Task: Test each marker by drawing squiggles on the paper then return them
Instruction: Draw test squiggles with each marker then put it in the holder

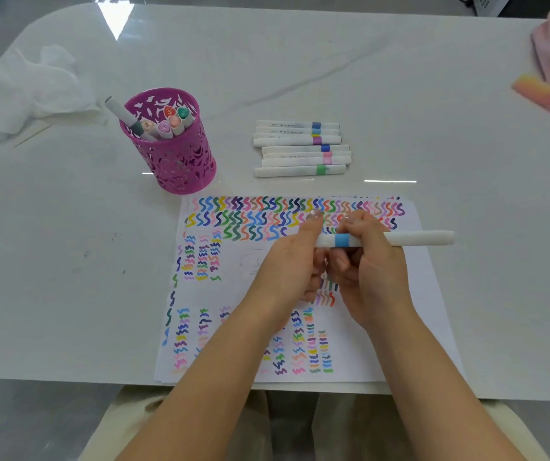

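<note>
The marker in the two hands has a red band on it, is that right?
No. The head view shows the band on the marker is blue, not red. The left hand and right hand do both hold it, above the paper.

Stray oddments
Crumpled white tissue (31, 91) is lying left on the white marble bench (399, 78), orange-pink block (536, 91) right.
</note>
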